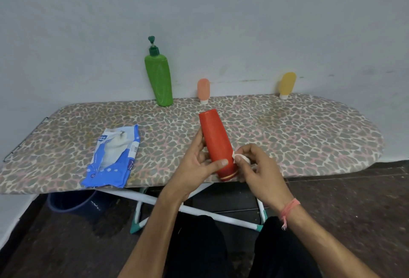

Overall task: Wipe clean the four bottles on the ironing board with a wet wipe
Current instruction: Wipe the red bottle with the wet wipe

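Red bottle point(218, 145) is gripped by the left hand point(195, 163), cap end toward the person, held tilted above the near edge of the ironing board point(309, 136). A white wet wipe point(240, 157) is pinched in the right hand point(259, 171) and pressed against the bottle's lower side. At 9 o'clock from the hands a blue wipes packet point(115, 158) lies flat. At 11 o'clock a green pump bottle point(160, 80) leans on the wall, at 12 o'clock a small peach bottle point(203, 90) stands, and at 1 o'clock a yellow bottle point(286, 85).
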